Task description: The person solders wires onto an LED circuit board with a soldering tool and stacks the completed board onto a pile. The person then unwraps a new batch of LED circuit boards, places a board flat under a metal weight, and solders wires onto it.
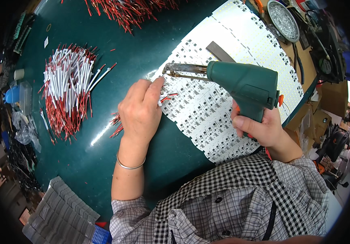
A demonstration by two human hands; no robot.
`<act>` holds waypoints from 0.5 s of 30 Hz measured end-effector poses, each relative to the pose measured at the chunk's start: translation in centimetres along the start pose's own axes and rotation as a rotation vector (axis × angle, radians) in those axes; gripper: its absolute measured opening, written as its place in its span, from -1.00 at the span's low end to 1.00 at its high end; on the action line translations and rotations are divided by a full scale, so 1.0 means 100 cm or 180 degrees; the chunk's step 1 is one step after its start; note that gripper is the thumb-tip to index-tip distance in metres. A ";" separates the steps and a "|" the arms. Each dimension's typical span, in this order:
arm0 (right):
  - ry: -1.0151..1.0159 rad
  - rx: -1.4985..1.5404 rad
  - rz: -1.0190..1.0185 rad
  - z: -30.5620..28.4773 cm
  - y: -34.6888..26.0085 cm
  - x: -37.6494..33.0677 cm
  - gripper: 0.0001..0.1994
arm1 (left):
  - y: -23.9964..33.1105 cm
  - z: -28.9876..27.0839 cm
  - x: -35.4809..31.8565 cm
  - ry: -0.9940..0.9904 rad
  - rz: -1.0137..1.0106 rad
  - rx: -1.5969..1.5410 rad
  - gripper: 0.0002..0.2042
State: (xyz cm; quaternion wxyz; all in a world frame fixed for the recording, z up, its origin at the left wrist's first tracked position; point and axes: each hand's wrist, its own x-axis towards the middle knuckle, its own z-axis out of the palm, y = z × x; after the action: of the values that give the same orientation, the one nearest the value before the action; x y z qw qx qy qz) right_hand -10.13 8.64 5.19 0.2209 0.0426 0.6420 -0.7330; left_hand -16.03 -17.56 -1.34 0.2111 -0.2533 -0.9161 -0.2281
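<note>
My right hand [260, 128] grips the handle of a green pistol-shaped soldering gun [244, 83]. Its metal tip [171, 70] reaches left to the edge of a white panel of small circuit boards [207, 110]. My left hand [140, 110] pinches a bunch of short red and white wires [167, 97] against that panel edge, right below the tip. More red wire ends [116, 124] stick out from under the left palm. A thin bangle sits on my left wrist.
A heap of white-sleeved red wires [67, 91] lies left on the dark green table [102, 162]. More red wires [130, 12] lie at the top. A stack of grey strips [59, 215] sits lower left, a round metal dish [284, 20] upper right.
</note>
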 end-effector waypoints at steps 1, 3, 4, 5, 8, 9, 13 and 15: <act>0.0002 -0.0002 0.0001 0.000 0.000 0.000 -0.67 | 0.000 0.000 0.000 0.0000 0.0015 -0.0005 -0.65; 0.0098 -0.0130 0.0122 0.002 -0.001 0.000 -0.67 | 0.000 0.000 0.000 -0.0008 0.0025 -0.0008 -0.64; 0.0097 -0.0127 0.0127 0.003 -0.001 0.000 -0.67 | 0.000 0.000 0.000 0.0003 0.0050 -0.0003 -0.65; 0.0158 -0.0123 0.0097 0.004 -0.002 0.001 -0.67 | -0.001 0.001 0.000 0.0015 0.0075 0.0001 -0.65; 0.0169 -0.0136 0.0076 0.004 -0.002 0.000 -0.66 | -0.001 0.001 0.000 0.0035 0.0090 0.0013 -0.65; 0.0117 -0.0155 0.0081 0.004 -0.002 0.000 -0.66 | 0.000 0.001 0.000 0.0031 0.0089 0.0007 -0.65; 0.0092 -0.0196 -0.0047 0.000 0.005 -0.002 -0.66 | 0.001 0.000 0.002 -0.0006 0.0072 0.0027 -0.65; -0.0081 -0.0061 -0.0109 -0.006 0.008 -0.004 -0.60 | 0.001 -0.001 0.001 -0.0016 0.0065 0.0024 -0.65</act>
State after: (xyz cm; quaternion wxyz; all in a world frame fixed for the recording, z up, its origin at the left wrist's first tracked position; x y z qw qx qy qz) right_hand -9.61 9.24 4.49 0.2168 0.0201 0.6468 -0.7309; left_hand -16.02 -17.50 -1.17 0.2120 -0.2623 -0.9149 -0.2217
